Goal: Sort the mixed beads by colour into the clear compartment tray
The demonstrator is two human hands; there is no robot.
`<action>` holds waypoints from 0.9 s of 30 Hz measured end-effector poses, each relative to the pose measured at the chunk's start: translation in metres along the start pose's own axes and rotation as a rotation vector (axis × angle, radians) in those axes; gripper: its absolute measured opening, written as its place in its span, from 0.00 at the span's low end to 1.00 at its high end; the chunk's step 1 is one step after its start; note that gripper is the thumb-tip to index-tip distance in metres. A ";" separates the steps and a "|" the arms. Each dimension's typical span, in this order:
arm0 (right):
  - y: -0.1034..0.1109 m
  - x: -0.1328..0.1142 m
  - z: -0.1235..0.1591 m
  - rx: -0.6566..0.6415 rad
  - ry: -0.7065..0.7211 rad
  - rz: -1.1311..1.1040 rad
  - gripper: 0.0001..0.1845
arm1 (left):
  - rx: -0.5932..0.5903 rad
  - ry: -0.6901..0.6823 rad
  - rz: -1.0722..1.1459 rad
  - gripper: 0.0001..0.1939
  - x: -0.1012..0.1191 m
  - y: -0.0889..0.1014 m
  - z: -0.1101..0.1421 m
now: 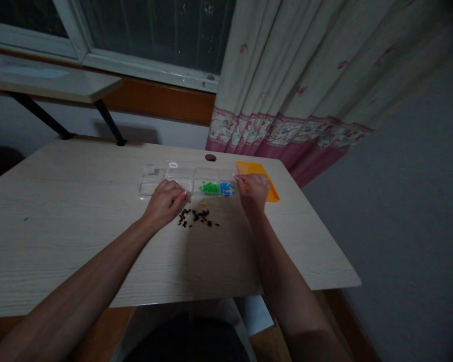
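A clear plastic compartment box (194, 172) lies on the table with its clear lid raised at the back. Small green pieces (210, 188) fill one front compartment, and small blue pieces (226, 188) lie in the one to its right. My left hand (168, 199) rests at the box's front edge, fingers curled together; whatever is in them is hidden. At the right end of the box, my right hand (253, 188) is closed, with a bit of orange showing by its fingers. Small dark brown pieces (201, 216) lie scattered on the table between my forearms.
An orange tray (269, 187) sits right of the box, partly behind my right hand. A round dark cable hole (210, 158) is near the table's back edge. A raised shelf (71, 83) on black legs stands back left. A curtain (279, 100) hangs behind.
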State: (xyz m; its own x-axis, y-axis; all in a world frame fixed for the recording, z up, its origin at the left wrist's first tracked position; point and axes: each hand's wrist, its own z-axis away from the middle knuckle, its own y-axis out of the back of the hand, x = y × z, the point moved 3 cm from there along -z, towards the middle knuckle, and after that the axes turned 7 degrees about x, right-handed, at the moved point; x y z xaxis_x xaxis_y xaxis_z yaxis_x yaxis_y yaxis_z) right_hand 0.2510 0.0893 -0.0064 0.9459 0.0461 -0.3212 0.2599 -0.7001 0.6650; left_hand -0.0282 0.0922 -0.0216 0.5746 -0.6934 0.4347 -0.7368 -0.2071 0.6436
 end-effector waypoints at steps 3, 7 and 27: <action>0.003 0.040 -0.005 0.027 -0.230 0.143 0.18 | -0.014 -0.004 0.003 0.18 0.001 -0.001 0.000; -0.003 0.060 0.000 -0.041 -0.332 0.219 0.17 | -0.028 -0.014 -0.005 0.18 -0.001 -0.002 0.000; -0.001 0.014 -0.002 0.007 0.004 -0.050 0.15 | -0.044 -0.026 -0.001 0.19 -0.002 -0.004 0.001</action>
State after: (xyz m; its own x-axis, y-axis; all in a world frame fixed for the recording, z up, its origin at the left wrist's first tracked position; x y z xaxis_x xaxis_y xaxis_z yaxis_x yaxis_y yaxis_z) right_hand 0.2639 0.0921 -0.0100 0.9324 0.0841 -0.3516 0.3060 -0.7015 0.6436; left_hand -0.0269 0.0940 -0.0252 0.5653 -0.7113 0.4177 -0.7195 -0.1775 0.6714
